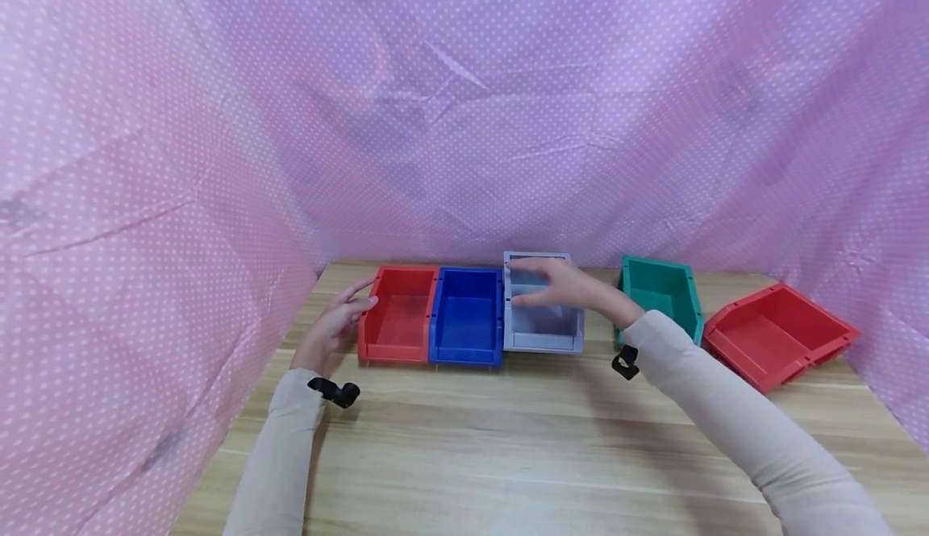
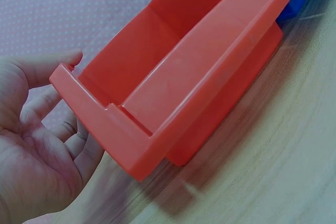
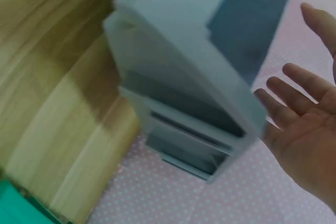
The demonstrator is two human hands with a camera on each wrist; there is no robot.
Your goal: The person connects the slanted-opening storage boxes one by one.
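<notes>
A red bin [image 1: 397,322], a blue bin [image 1: 467,322] and a grey bin [image 1: 540,320] stand side by side on the table, the grey one reaching slightly farther back. At the red bin's left side, my left hand [image 1: 335,325] touches the wall; in the left wrist view its thumb [image 2: 58,66] lies by the rim and the other fingers rest along the outside. My right hand [image 1: 562,282] hovers over the grey bin with fingers spread, hiding part of it. In the right wrist view the hand [image 3: 307,124] is beside the grey bin, holding nothing.
To the right stand a green bin [image 1: 660,294] and a second red bin [image 1: 780,330], which is turned at an angle. The wooden table [image 1: 464,455] runs back to a pink dotted curtain [image 1: 464,117], which also hangs at both sides.
</notes>
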